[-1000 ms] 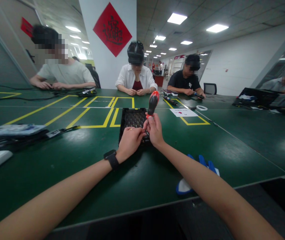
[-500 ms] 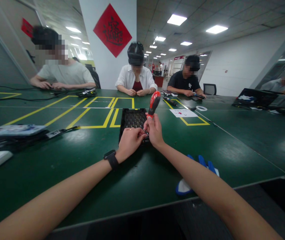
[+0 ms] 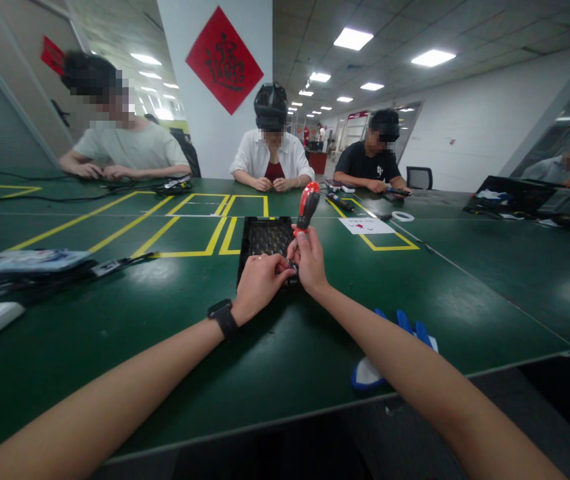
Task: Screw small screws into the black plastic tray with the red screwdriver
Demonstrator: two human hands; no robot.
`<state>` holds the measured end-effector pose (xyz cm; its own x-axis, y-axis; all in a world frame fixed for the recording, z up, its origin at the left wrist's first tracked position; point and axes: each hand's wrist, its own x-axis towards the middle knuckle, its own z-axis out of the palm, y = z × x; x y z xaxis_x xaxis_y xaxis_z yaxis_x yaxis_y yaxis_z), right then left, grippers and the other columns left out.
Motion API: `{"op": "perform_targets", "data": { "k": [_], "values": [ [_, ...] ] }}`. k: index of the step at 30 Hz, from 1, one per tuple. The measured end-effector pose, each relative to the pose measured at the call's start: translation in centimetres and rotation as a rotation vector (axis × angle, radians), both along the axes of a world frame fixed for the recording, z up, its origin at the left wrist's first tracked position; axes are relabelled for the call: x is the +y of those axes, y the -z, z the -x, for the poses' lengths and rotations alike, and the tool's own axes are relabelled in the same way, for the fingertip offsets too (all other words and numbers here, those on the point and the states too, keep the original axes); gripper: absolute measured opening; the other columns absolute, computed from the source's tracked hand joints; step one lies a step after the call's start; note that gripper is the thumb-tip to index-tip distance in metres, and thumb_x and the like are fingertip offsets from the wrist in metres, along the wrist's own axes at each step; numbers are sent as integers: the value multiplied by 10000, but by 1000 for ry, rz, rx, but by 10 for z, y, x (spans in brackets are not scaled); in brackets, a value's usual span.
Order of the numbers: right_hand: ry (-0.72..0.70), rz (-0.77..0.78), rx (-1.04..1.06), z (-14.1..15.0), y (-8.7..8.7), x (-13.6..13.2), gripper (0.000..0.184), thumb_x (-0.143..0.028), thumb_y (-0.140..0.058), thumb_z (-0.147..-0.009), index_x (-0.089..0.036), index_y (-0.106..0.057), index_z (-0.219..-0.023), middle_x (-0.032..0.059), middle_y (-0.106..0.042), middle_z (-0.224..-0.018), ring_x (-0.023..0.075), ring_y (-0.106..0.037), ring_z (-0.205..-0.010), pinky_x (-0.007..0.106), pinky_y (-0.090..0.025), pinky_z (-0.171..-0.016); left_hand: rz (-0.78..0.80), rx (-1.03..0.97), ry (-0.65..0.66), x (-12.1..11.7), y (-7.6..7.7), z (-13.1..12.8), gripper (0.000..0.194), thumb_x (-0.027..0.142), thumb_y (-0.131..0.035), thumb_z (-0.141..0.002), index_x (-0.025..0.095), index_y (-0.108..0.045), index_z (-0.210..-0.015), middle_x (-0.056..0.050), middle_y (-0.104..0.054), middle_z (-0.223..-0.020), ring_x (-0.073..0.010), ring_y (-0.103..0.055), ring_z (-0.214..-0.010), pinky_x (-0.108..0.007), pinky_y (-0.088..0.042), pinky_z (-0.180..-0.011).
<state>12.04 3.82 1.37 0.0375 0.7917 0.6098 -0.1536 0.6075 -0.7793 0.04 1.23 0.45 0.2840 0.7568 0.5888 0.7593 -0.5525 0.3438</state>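
Observation:
My right hand is closed around the lower part of a screwdriver with a red and black handle, which stands nearly upright. Its thin shaft runs down toward the fingertips of my left hand. Those left fingers are pinched over the front right part of a black tray; what they hold is too small to make out. Several small, dark shiny pieces lie inside the tray. My hands hide its near right corner.
Blue and white gloves lie beneath my right forearm near the table edge. Cables and a flat device are at left. A white sheet and a tape roll lie right of the tray. Several people sit across the green table.
Both hands and the screwdriver stay in almost the same place. Slightly more of the screwdriver's shaft shows between my fingers now.

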Motion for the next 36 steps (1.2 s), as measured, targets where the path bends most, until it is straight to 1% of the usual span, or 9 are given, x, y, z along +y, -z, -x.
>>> {"op": "perform_targets", "data": {
  "k": [7, 9, 12, 15, 18, 25, 28, 31, 36],
  "values": [
    [-56, 42, 3, 0, 1, 2, 323, -452, -370, -895, -191, -491, -1042, -66, -447, -541, 61, -341, -419, 183, -287, -427, -46, 118, -22, 2, 2, 0, 153, 269, -496, -853, 192, -623, -817, -28, -646, -719, -175, -569, -699, -320, -385, -731],
    [-43, 35, 16, 0, 1, 3, 323, -451, -381, -892, -196, -490, -1056, -64, -447, -544, 64, -355, -429, 184, -292, -432, -44, 99, -11, 1, 1, -1, 143, 248, -480, -859, 190, -611, -857, -29, -649, -741, -176, -577, -725, -320, -389, -744],
    [-18, 21, 37, 0, 1, 3, 313, -448, -391, -890, -202, -488, -1057, -60, -449, -549, 67, -376, -447, 184, -302, -445, -26, 26, 9, -1, 0, -1, 132, 273, -522, -838, 188, -580, -921, -18, -652, -769, -170, -588, -742, -311, -397, -743],
    [-18, 26, 36, 1, 0, 3, 311, -449, -392, -890, -200, -483, -1053, -64, -444, -541, 64, -366, -438, 183, -296, -439, -1, -5, 14, -1, 0, -1, 140, 314, -559, -817, 189, -570, -877, -9, -649, -757, -163, -586, -712, -298, -399, -707],
    [-28, 33, 31, 1, 0, 2, 314, -452, -396, -887, -199, -474, -1056, -67, -450, -541, 60, -360, -428, 180, -286, -426, -8, 31, 1, 1, 1, 0, 120, 297, -534, -832, 184, -570, -811, -17, -646, -750, -164, -580, -704, -297, -393, -697],
    [1, 34, 38, 0, 1, 2, 308, -428, -372, -900, -198, -464, -1082, -70, -466, -545, 53, -343, -396, 180, -265, -400, -16, 86, 45, 1, -1, 1, 172, 214, -437, -870, 194, -608, -870, -26, -651, -763, -170, -581, -735, -295, -390, -706],
    [-2, 26, 40, 0, 0, 1, 302, -422, -379, -900, -194, -467, -1077, -72, -455, -536, 55, -355, -409, 180, -291, -421, -28, 67, 27, -2, -3, 0, 143, 264, -477, -859, 190, -599, -864, -22, -650, -762, -166, -580, -713, -297, -386, -701],
    [-20, 22, 41, 1, 0, 1, 298, -425, -391, -895, -198, -467, -1072, -73, -445, -532, 58, -368, -422, 179, -308, -435, -24, 61, 0, -3, -3, -1, 140, 318, -533, -833, 188, -569, -797, -10, -640, -744, -160, -567, -679, -294, -379, -673],
    [-57, 29, 41, 2, 0, 1, 304, -437, -407, -886, -206, -453, -1078, -75, -450, -533, 60, -387, -420, 178, -306, -424, -50, 114, -41, 0, 1, 0, 167, 332, -534, -836, 187, -527, -754, -13, -626, -736, -175, -561, -704, -311, -371, -698]
  ]
}}
